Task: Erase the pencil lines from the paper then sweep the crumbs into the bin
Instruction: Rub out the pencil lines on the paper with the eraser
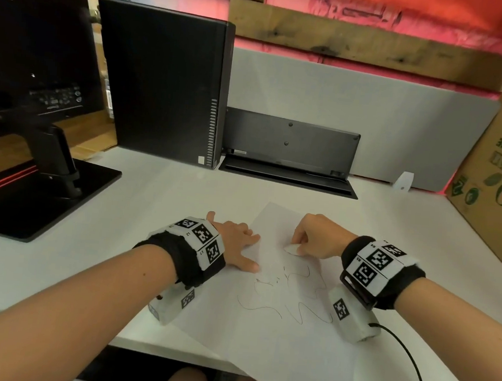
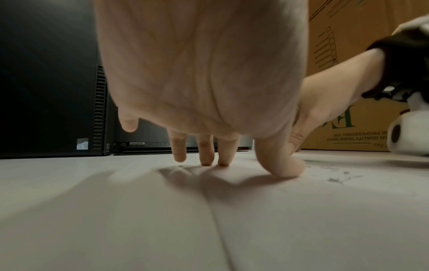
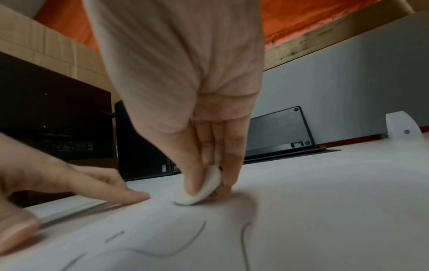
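White paper (image 1: 278, 321) lies askew on the desk (image 1: 153, 200), its near corner hanging past the desk edge, pencil lines (image 1: 283, 301) looping across its middle. I see my right hand (image 1: 318, 237) pinching a white eraser (image 3: 199, 187) between thumb and fingers, its lower edge pressed on the paper beyond the scribbles. My left hand (image 1: 236, 243) is spread flat, fingertips (image 2: 224, 157) and thumb pinning the paper's left edge. Grey crumbs (image 2: 336, 178) sit on the paper just right of that thumb. Beyond the paper stands a black computer tower (image 1: 162, 84).
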A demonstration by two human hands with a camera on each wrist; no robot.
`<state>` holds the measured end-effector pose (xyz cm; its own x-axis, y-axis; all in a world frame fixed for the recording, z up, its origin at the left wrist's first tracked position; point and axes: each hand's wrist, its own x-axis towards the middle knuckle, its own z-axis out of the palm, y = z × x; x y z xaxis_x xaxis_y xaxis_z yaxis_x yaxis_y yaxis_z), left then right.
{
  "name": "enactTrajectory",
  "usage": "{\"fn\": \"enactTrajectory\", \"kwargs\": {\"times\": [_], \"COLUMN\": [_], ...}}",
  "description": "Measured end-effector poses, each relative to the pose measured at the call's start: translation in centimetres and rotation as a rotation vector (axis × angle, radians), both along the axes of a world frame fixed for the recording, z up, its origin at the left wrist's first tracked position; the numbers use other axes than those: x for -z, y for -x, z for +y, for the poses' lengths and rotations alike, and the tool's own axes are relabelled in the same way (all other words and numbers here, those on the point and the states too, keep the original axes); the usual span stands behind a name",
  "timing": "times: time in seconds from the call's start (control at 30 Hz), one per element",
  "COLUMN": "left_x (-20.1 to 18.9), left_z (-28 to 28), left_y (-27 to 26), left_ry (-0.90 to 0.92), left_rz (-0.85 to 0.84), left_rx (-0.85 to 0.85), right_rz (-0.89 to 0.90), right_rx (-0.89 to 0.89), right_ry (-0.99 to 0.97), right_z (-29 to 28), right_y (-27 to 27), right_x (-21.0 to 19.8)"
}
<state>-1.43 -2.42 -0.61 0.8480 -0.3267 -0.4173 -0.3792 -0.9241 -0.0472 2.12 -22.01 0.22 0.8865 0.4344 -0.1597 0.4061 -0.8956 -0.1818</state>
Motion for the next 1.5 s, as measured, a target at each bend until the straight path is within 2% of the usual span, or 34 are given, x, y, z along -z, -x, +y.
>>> {"fn": "enactTrajectory", "kwargs": {"times": [0.13,0.37,0.53,0.77,0.87,1.03,1.2,1.5], "left_x": [0.2,0.4,0.4,0.1,0.1,0.1,0.1,0.1], "left_z": [0.2,1.3,1.5,1.3,1.2,1.2,1.3,1.4], "left_y": [-0.4,-1.0,-1.3,-2.1,-2.3,-2.4,-1.9,-1.6], "left_ry": [0.004,0.114,0.186,0.017,0.009,-0.003,0.015,0.021], "left_rz": [-0.034,-0.09,-0.039,-0.005,-0.007,-0.001,-0.026,-0.045], "left_rx": [-0.013,-0.069,-0.087,-0.007,-0.003,-0.003,-0.009,-0.02], "right_rz": [-0.004,0.001,-0.088,-0.088,-0.068,0.058,-0.096,0.049], "right_rx": [0.0,0.033,0.125,0.164,0.096,-0.126,-0.036,-0.23], "right_ry": [-0.044,-0.121,-0.137,0.009,0.03,-0.008,-0.032,-0.044], "right_z": [0.3,1.3,1.5,3.2,3.6,3.5,3.7,4.3], "right_y": [-0.1,-1.0,-2.0,-2.8,-1.9,0.8,-1.2,1.9], "right_x": [0.1,-0.5,-0.4,0.6,0.5,-0.1,-0.8,0.1]}}
